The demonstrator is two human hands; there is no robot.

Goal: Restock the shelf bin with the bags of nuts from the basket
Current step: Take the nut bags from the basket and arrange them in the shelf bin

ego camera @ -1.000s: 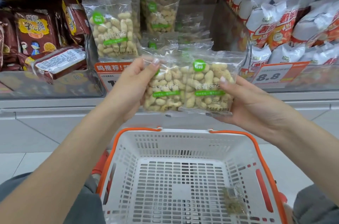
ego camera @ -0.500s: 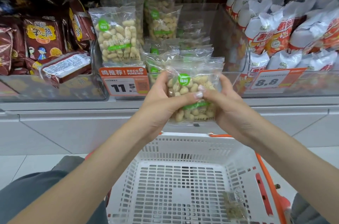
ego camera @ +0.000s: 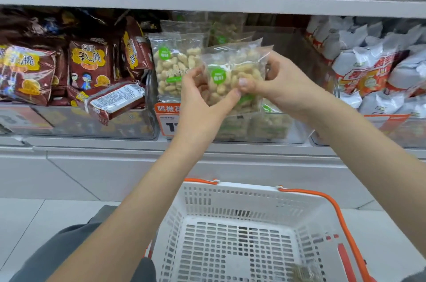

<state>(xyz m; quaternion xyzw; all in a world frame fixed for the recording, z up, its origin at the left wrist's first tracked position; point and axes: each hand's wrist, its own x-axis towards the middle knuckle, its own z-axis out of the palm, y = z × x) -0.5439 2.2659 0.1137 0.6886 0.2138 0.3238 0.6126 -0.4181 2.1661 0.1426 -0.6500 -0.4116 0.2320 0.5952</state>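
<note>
- Both hands grip one clear bag of nuts (ego camera: pixel 232 74) held up in front of the shelf bin (ego camera: pixel 297 136), above its front edge.
- The left hand (ego camera: pixel 202 99) pinches the bag's lower left side, its thumb across the front.
- The right hand (ego camera: pixel 274 84) clasps the bag's right edge, its thumb meeting the left thumb on the front.
- Another bag of nuts (ego camera: pixel 175 67) stands upright in the bin, just left of the held one; more lie flat low in the bin.
- The white basket (ego camera: pixel 230 191) with orange handles sits below the arms, with only a small packet (ego camera: pixel 305 272) on its bottom, near the right corner.
- Dark red snack packs (ego camera: pixel 88 67) fill the bin to the left; white bags (ego camera: pixel 368 69) fill the one to the right.
</note>
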